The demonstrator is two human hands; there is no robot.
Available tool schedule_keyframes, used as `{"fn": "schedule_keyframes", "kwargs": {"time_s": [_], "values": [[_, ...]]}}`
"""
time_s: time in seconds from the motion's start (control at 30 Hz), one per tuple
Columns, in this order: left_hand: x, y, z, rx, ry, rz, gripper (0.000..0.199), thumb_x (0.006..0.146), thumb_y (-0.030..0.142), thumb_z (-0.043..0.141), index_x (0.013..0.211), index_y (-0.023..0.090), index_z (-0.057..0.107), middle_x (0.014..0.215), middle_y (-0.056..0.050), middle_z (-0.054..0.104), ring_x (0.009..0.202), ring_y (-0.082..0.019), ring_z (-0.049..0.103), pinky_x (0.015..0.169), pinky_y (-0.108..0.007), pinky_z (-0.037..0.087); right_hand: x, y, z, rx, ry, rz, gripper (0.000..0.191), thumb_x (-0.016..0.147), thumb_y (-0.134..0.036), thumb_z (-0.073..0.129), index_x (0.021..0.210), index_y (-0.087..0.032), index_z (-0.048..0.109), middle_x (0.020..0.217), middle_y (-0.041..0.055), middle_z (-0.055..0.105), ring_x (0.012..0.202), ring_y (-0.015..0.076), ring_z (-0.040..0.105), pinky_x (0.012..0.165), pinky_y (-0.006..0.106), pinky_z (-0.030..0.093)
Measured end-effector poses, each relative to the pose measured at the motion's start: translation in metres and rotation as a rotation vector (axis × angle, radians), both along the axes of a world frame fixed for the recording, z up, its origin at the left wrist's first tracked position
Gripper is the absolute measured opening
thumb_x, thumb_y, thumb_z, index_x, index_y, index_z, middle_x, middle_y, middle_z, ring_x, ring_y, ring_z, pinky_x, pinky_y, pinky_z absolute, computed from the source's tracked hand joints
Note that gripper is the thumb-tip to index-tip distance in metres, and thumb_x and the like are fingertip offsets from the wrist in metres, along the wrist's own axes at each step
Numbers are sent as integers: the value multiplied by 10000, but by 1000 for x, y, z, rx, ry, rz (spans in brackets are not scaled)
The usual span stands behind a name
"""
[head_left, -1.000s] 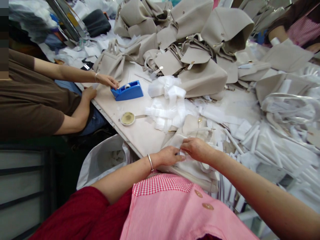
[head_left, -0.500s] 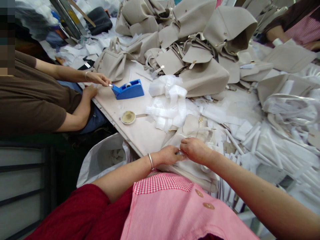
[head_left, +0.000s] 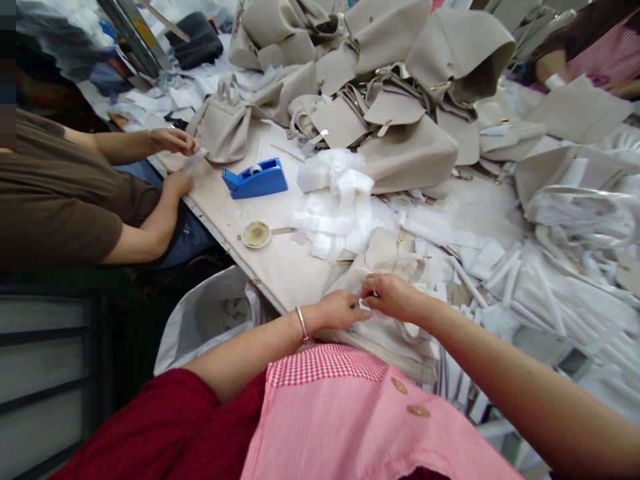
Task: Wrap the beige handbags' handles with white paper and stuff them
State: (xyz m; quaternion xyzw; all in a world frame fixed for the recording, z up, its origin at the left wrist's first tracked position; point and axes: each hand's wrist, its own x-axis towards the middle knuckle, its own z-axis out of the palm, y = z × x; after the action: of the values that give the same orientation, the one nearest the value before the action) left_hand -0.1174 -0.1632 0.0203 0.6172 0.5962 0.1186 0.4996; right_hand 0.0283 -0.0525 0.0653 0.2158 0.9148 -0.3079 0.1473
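Observation:
Right in front of my body lies a beige handbag with a small gold clasp, partly covered in thin white wrapping. My left hand, a silver bangle at its wrist, rests low on the bag with the thumb stretched along a bit of the wrapping. Just beside it, my right hand has its fingers curled in a pinch on the same wrapping. The fingertips almost meet, and what lies beneath them is mostly hidden.
A blue tape dispenser and a round tin stand on the table. Beige bags are heaped behind, with white wrapping strips to the right. At left, a co-worker's hand holds clear tape. A white sack hangs below the edge.
My right hand's fingers have curled and shifted slightly, while my left hand stays in place. The co-worker's hand has pulled away leftward from the tape dispenser with a piece of tape.

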Motion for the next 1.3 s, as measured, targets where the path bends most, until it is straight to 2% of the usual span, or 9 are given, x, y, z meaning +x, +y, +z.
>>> {"fn": "schedule_keyframes", "kwargs": {"time_s": [0.07,0.2,0.4,0.53,0.7,0.83,0.97,1.1,1.3], "values": [[1,-1,1,4,18,3,390,841,518,546,820,160,698,636,-1,589,566,-123,474,543,-253,316,-3,-1,3,58,-70,32,168,837,-236,601,922,-201,741,895,54,685,776,169,628,661,246,399],[3,-2,2,-19,71,10,395,820,537,574,853,169,715,650,-14,612,581,-139,498,562,-259,336,-4,-6,8,130,-197,123,206,878,-271,556,864,-209,753,850,69,683,745,184,645,614,255,383],[5,1,1,-12,79,7,428,812,577,583,817,166,702,655,-11,608,583,-135,494,549,-257,326,5,-18,-3,214,-149,128,232,905,-246,499,863,-158,710,889,99,667,769,198,642,639,272,403],[3,5,-1,3,35,-42,423,817,574,587,766,165,683,610,9,563,548,-117,439,535,-259,301,14,-28,-8,264,-115,115,172,886,-226,524,906,-152,678,915,109,642,823,206,623,663,273,407],[1,8,0,-27,26,-60,387,770,553,654,742,168,676,578,27,538,535,-109,421,531,-251,302,17,-31,-9,286,-93,116,178,895,-229,523,922,-151,681,923,113,636,854,217,611,680,284,406],[3,7,2,-31,53,-32,361,793,521,631,738,169,683,580,12,553,554,-123,444,545,-257,312,19,-26,-9,245,-76,73,280,954,-273,462,849,-155,693,888,96,649,835,194,618,686,272,398],[5,5,3,-33,61,-28,337,802,500,614,755,174,688,608,6,572,578,-131,459,565,-261,317,20,-23,-8,219,-77,102,233,927,-235,501,837,-154,700,881,88,657,820,189,621,679,264,392],[4,7,1,-45,59,-28,388,796,543,603,698,171,653,563,22,512,544,-117,417,532,-261,287,18,-24,-7,253,-104,137,248,923,-251,494,833,-142,697,864,104,645,774,202,618,629,277,381],[2,8,-5,-64,15,-30,431,742,589,637,671,164,615,557,46,466,539,-96,391,522,-245,283,16,-33,-4,315,-98,195,168,881,-197,534,921,-126,682,900,120,630,804,231,611,619,297,375]]}}
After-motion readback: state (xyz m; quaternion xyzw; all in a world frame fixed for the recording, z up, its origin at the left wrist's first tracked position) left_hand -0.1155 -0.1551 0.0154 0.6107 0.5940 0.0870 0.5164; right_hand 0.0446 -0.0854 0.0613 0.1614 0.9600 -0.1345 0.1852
